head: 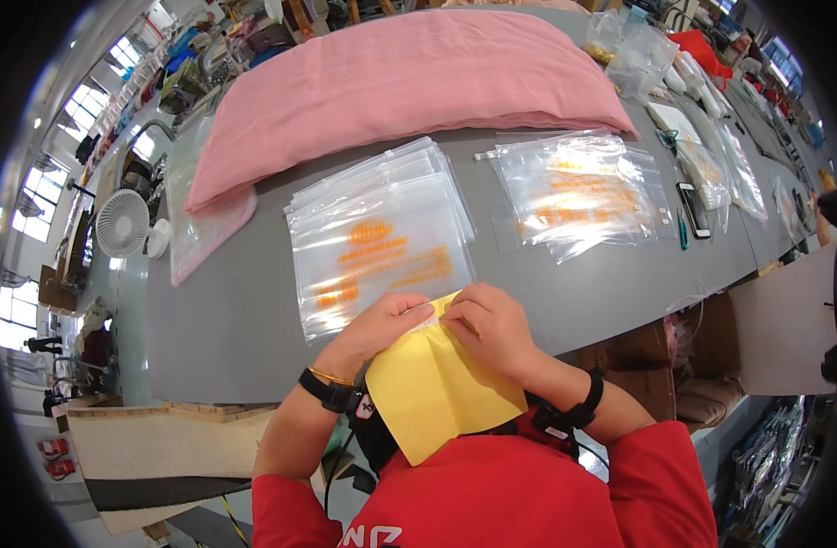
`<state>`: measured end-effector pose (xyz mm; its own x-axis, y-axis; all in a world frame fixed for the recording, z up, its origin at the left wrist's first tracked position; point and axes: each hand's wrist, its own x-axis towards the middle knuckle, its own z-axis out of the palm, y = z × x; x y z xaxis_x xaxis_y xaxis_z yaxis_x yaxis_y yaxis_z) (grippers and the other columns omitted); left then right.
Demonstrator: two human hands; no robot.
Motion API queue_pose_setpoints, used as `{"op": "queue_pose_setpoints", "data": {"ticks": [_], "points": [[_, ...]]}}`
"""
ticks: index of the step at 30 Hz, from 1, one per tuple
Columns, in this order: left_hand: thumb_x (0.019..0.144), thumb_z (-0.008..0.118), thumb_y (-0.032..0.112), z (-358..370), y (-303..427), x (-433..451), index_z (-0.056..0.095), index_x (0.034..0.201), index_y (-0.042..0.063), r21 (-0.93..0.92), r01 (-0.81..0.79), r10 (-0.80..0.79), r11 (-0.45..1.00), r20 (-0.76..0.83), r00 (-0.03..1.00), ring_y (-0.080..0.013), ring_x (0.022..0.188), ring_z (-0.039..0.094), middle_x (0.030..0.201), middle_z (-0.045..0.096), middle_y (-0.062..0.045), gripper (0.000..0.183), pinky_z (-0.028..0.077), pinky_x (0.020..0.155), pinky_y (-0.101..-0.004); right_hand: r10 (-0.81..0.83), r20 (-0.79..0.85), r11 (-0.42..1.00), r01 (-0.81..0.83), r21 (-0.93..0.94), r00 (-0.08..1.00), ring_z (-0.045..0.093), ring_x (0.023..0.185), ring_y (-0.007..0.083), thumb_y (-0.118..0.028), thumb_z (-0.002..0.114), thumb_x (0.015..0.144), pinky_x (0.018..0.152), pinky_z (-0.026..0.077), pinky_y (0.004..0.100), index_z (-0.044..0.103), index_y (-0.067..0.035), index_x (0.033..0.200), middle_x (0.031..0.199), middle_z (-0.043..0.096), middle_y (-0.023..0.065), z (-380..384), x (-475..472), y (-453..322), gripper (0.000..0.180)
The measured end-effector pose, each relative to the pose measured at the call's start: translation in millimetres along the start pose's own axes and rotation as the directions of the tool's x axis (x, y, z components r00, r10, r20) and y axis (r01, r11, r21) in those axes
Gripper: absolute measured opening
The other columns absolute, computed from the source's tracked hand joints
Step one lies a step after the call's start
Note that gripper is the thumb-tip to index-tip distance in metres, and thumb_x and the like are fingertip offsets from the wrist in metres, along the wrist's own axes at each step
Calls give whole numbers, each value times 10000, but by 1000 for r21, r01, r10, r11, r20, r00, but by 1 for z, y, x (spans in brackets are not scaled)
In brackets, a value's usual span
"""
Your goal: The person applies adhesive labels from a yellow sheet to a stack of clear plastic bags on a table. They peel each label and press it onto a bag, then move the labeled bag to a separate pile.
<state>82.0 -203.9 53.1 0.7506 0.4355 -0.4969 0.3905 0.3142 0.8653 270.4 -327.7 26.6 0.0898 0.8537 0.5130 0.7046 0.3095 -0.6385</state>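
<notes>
A creased yellow paper sheet (449, 390) hangs between my hands, in front of my chest at the table's near edge. My left hand (384, 325) grips its upper left edge. The fingertips of my right hand (493, 329) pinch at the top, beside a small white label (425, 325) that lies between both hands. Just beyond my left hand is a stack of clear plastic zip bags (384, 240) with orange printing. A second, more scattered pile of clear printed bags (583, 192) lies farther right.
A folded pink textile (404, 82) spans the back of the grey table (226, 308), partly over a plastic bag (192, 226). A white fan (122, 222) stands at left. At right lie a phone (693, 209), a teal cutter-like tool (683, 233) and wrapped white packs (685, 144). A cardboard box (630, 370) sits below.
</notes>
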Motion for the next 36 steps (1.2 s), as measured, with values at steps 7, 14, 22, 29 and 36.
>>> {"op": "queue_pose_setpoints", "data": {"ticks": [7,14,22,29,36], "points": [[972,656,134,5,1,14,656,916,-1,916,-350,518,195,207,830,-347,1201,599,1289,650,-113,146,528,963,-397,254,49,960,-258,112,966,653,912,267,-71,759,896,834,515,373,696,-43,901,959,710,61,-18,31,52,69],[929,674,89,12,-17,32,647,897,-19,909,-410,586,79,290,756,-405,1399,519,1408,634,-144,116,507,1071,-438,336,299,909,-391,146,893,601,1054,239,-105,741,921,883,521,363,731,-32,873,1090,762,42,5,54,98,89],[921,685,81,8,-13,30,634,898,-19,897,-432,578,92,305,756,-416,1389,529,1404,636,-166,115,504,1072,-449,352,337,920,-389,47,873,584,1068,268,-126,774,862,905,520,379,749,-43,813,1086,762,15,11,59,104,100],[917,690,103,9,-17,31,636,925,9,897,-430,619,104,280,734,-424,1355,546,1425,576,-192,109,504,1055,-477,313,337,948,-315,-51,888,568,1023,280,-118,774,848,907,498,382,735,-39,796,1035,735,21,15,61,101,102],[906,691,122,9,-19,33,640,929,9,911,-397,634,110,243,734,-418,1284,580,1439,571,-208,126,525,1005,-456,310,305,950,-307,-59,901,560,1006,284,-102,774,844,909,491,380,707,-35,767,1016,715,30,19,58,100,122]]}}
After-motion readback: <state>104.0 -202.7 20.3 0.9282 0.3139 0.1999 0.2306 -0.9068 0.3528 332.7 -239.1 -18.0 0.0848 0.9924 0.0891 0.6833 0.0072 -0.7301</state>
